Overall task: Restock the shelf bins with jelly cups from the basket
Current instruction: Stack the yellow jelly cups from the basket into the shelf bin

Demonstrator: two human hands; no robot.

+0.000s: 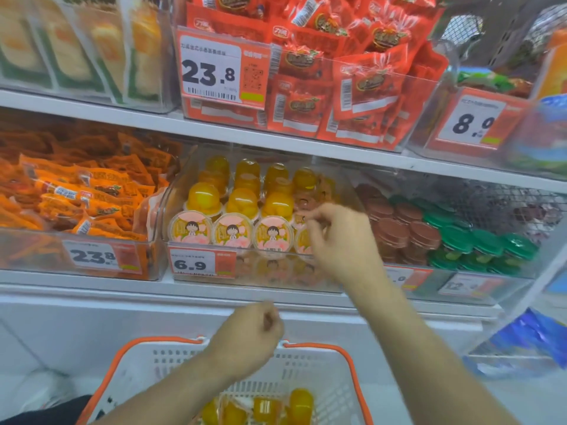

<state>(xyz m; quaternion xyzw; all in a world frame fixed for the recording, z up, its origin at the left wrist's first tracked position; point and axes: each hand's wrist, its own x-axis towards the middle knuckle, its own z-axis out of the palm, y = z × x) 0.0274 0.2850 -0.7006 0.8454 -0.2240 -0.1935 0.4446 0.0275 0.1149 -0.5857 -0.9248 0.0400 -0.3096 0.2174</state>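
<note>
1. The white shelving (276, 139) is filling most of the view, carrying clear bins on two levels above a white base panel.
2. The white basket (306, 372) with its orange rim is sitting below the shelf, at the bottom of the view, between the person's forearms.
3. The clear jelly bin (190, 191) is standing in the middle of the lower shelf, showing a price tag (202, 262) reading 6.9 on its front.
4. A bin of orange snack packets (76, 194) is sitting just left of it, and a bin of brown and green lidded cups (429, 231) just right of it; red packets (337, 81) are filling the bin above.
5. The right hand (334, 237) is reaching into the right front corner of the jelly bin, fingers curled at the cups there; motion blur is hiding whether it is gripping one, so I cannot tell.
6. The left hand (251, 335) is hovering above the far rim of the basket, clenched into a loose fist with nothing visible in it.
7. Jelly cups on the shelf (233, 210) are standing in rows in the bin, yellow domes behind and a front row turned with printed lids facing out.
8. A few more yellow jelly cups in the basket (300, 403) are lying on its floor, near the bottom edge.
</note>
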